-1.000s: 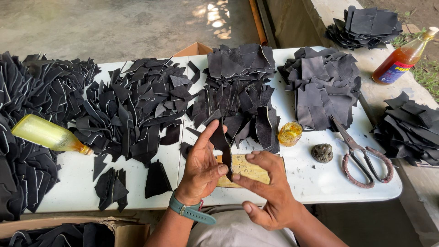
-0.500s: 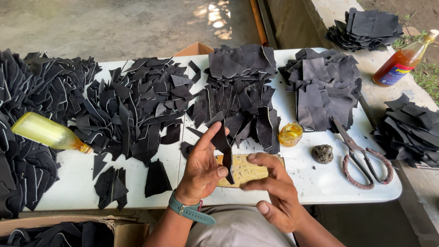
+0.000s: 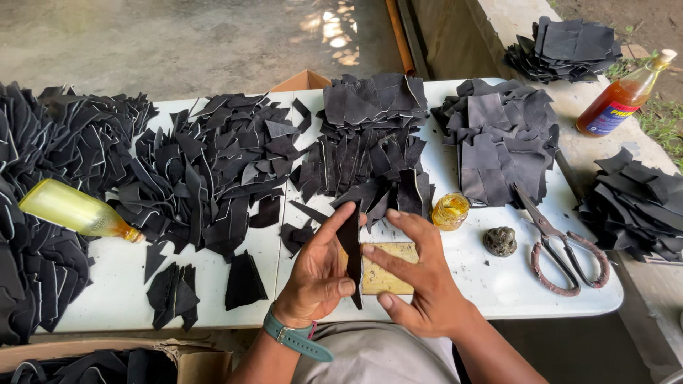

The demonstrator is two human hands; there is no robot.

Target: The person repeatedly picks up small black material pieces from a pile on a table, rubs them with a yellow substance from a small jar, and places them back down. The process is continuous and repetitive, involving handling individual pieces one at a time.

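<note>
One thin, floppy black leather strip (image 3: 351,249) pinched upright in left hand (image 3: 317,274), right hand (image 3: 418,281) fingers spread, touching it; looks light, best gripped mid-length.

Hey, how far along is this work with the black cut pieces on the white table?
Done: heaps of cut black pieces and neater stacks cover the white table. In hand: the left hand holds one narrow black strip upright over a tan rectangular block, which the right hand steadies. Left: hard to tell which piles are treated; the rusty scissors lie unused.
</note>
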